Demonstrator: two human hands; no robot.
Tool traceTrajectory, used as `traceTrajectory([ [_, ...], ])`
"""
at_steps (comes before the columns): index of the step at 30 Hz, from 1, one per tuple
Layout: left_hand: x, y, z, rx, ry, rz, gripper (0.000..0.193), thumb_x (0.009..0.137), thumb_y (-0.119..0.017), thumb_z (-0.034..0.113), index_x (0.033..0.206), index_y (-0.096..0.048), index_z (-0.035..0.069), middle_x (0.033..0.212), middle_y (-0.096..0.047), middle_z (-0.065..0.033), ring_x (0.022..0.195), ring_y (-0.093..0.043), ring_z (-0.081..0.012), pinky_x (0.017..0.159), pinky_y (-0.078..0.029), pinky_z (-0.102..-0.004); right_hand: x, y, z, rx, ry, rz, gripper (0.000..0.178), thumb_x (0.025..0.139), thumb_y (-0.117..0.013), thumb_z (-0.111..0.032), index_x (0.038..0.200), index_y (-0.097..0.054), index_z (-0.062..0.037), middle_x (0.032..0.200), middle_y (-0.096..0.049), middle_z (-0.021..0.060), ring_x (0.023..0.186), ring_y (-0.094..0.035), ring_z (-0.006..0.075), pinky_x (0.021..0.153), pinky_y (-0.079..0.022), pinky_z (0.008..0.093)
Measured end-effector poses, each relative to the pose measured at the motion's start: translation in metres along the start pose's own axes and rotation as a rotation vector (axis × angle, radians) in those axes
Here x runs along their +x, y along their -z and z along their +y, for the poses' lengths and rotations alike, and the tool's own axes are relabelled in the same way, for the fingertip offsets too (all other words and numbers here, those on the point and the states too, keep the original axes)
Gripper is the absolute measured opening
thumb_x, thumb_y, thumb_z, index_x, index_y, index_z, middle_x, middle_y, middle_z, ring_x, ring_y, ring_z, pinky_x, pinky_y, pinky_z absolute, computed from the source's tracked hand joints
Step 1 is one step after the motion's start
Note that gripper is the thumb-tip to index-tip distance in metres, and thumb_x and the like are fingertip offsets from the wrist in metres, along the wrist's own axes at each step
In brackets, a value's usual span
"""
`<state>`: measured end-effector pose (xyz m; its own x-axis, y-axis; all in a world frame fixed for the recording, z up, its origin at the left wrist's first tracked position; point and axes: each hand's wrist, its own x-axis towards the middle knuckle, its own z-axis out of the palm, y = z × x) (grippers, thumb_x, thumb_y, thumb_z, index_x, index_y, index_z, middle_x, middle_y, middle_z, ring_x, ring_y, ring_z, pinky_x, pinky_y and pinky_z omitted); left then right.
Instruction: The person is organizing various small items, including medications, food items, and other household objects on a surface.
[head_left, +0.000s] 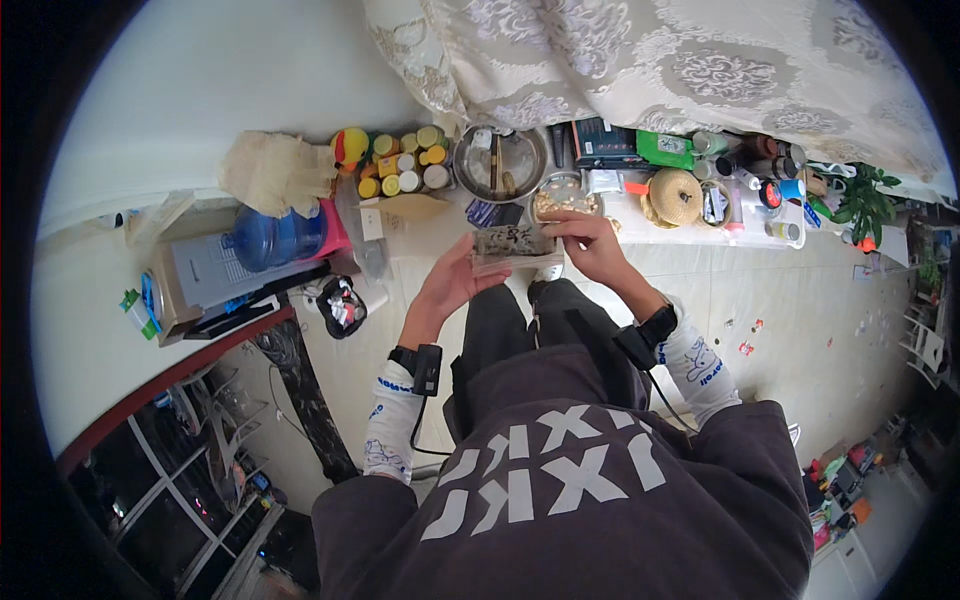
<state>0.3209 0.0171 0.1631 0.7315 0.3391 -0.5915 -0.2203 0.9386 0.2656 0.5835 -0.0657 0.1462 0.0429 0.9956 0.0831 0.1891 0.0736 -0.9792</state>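
Between my hands, in front of my body, is a clear zip bag (512, 242) with dark, crumbly-looking contents. My left hand (450, 280) is closed on the bag's left end, palm beneath it. At the right end, the fingers of my right hand (590, 245) pinch its upper corner. Just beyond the bag lies a small dark blue packet (493, 214). A shallow bowl (538, 207) of pale pieces stands beyond my right hand. Farther back, a wide metal basin (470, 172) holds a long brown stick-like thing and other small items.
Jars with yellow lids (390, 185) crowd the low white table's left part. To the right are a round woven straw thing (676, 196), a green pack (664, 149) and bottles. A blue water jug (270, 238) and an open black bag (342, 308) stand left. Red scraps (746, 348) dot the floor.
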Motion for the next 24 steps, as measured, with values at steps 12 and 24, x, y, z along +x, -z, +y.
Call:
traceTrajectory([
  [12, 0.025, 0.076, 0.001, 0.115, -0.053, 0.125, 0.045, 0.088, -0.058, -0.011, 0.132, -0.051, -0.003, 0.121, -0.062, -0.0217, 0.103, -0.068, -0.0336, 0.093, -0.059, -0.0375, 0.002, -0.047, 0.024, 0.824, -0.873, -0.043, 0.040, 0.097, -0.065, -0.024, 0.128, -0.050, -0.0029, 0.111, -0.061, 0.0137, 0.102, -0.065, 0.0256, 0.083, -0.060, 0.0411],
  [24, 0.119, 0.200, -0.034, -0.107, 0.008, 0.097, 0.042, 0.086, -0.068, 0.001, 0.126, -0.059, -0.008, 0.118, -0.064, -0.0167, 0.108, -0.063, -0.0240, 0.096, -0.052, -0.0325, 0.040, -0.102, 0.150, 0.588, -0.910, 0.238, 0.034, 0.093, -0.059, -0.002, 0.126, -0.053, 0.0022, 0.115, -0.059, 0.0147, 0.101, -0.062, 0.0228, 0.090, -0.054, 0.0364],
])
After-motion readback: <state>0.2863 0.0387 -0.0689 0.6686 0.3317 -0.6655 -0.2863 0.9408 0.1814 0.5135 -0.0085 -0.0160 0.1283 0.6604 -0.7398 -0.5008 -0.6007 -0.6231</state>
